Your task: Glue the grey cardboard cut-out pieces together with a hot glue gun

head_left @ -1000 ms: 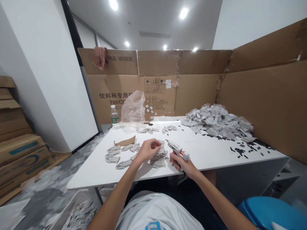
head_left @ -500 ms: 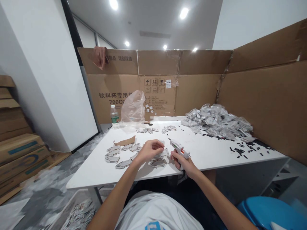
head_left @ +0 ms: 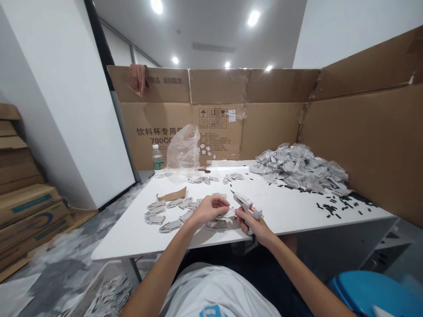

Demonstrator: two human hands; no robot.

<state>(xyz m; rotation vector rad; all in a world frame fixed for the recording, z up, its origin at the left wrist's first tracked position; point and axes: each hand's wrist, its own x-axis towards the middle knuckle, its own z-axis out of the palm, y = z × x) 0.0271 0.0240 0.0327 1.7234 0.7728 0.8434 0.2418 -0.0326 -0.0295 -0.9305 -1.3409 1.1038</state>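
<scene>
One glue gun (head_left: 246, 204), held firm in our right hand (head_left: 255, 226); our left hand (head_left: 209, 209) curls over grey pieces (head_left: 218, 226); whether it pinches one, we can't tell!

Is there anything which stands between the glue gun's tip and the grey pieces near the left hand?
Yes: the left hand. In this view, its fingertips lie partly between the tip of the glue gun and those grey pieces; nothing else visible does.

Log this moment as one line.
left hand: at flat grey pieces, hold unclear | right hand: holding white glue gun | white table: labelled bottle back left, bagged pile back right
</scene>
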